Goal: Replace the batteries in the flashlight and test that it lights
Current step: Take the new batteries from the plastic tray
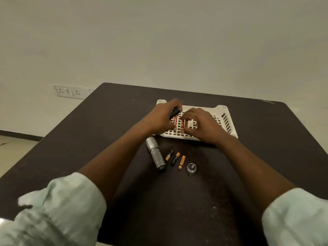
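Left grip: my left hand (164,116) curled around a black battery holder (174,112), over the white basket's (225,121) left end.
Right grip: my right hand (200,125) pinched an orange battery (182,123) beside a red one (175,120) inside the basket.
Basket: it sat at the middle of the bench (88,139), nearer the far edge.
Flashlight: the silver body (155,153) lay just before the basket's near-left corner, apart from both hands.
Loose parts: three batteries (175,159) and the cap (191,168) lay in a row right of the flashlight.
Open room: bare bench lay wide toward the left and right edges.
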